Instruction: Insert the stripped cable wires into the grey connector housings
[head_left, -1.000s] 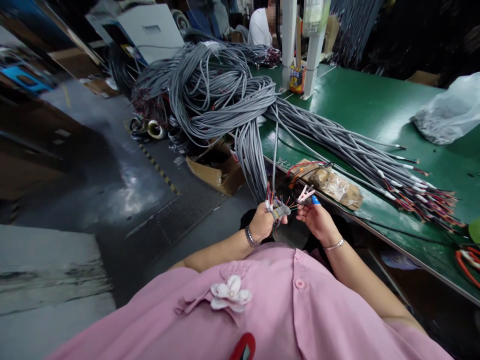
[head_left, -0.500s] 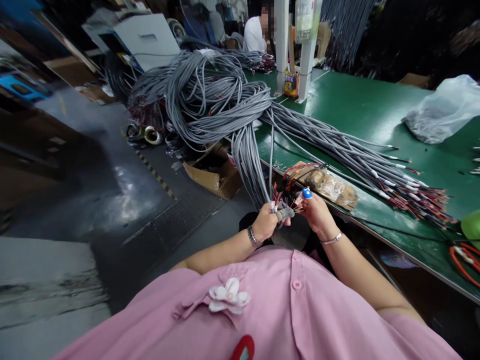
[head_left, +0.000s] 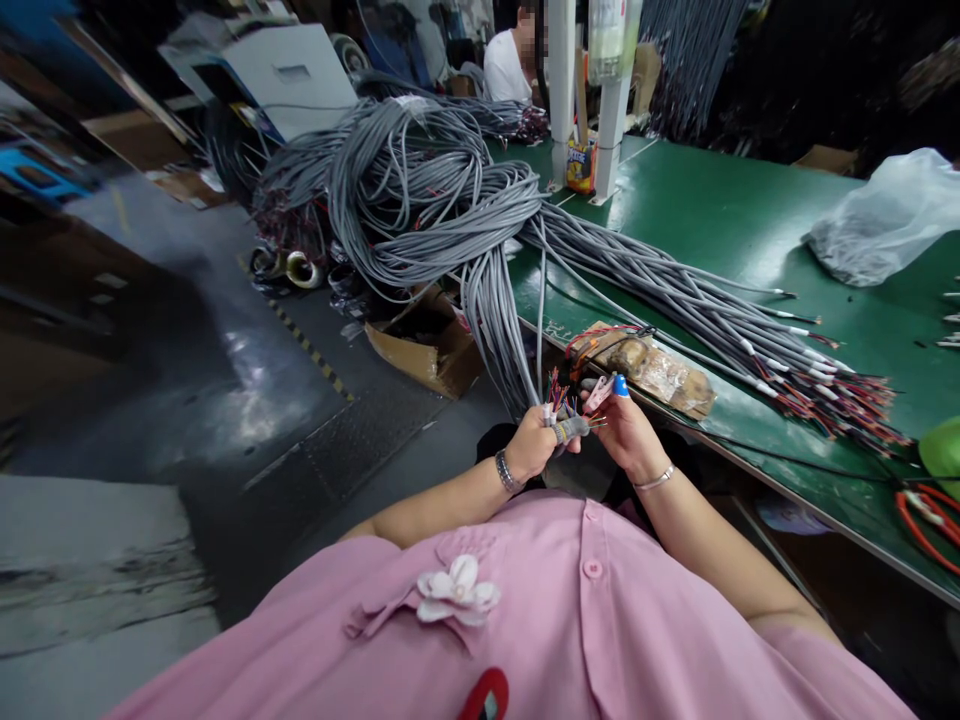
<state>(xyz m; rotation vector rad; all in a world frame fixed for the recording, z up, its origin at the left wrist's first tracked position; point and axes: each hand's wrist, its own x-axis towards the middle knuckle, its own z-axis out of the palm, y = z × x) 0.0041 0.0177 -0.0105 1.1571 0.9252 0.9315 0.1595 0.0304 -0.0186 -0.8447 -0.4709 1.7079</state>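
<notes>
My left hand (head_left: pixel 531 440) is closed around a grey multi-core cable, whose stripped coloured wires (head_left: pixel 555 388) fan out above the fist. A grey covering with a yellow band (head_left: pixel 571 430) sits over a finger or the thumb there, and thin wire ends (head_left: pixel 597 422) stick out past its tip. Just to the right, my right hand (head_left: pixel 630 435) pinches a small pink clip-like tool (head_left: pixel 598 394) near those wires. Its thumb wears a blue cover (head_left: pixel 620 386). The tool's jaws are too small to make out.
A large heap of grey cables (head_left: pixel 420 190) hangs over the edge of the green table (head_left: pixel 697 215). More cable ends (head_left: pixel 817 375) lie to the right, behind a taped wooden block (head_left: pixel 660 370). A clear plastic bag (head_left: pixel 885 220) stands farther back. A cardboard box (head_left: pixel 427 350) is below; a person (head_left: pixel 506 65) sits beyond.
My right hand has turned slightly and drawn a little away from the wire ends, so the pink tool shows more. My left hand stays in place, still gripping the cable.
</notes>
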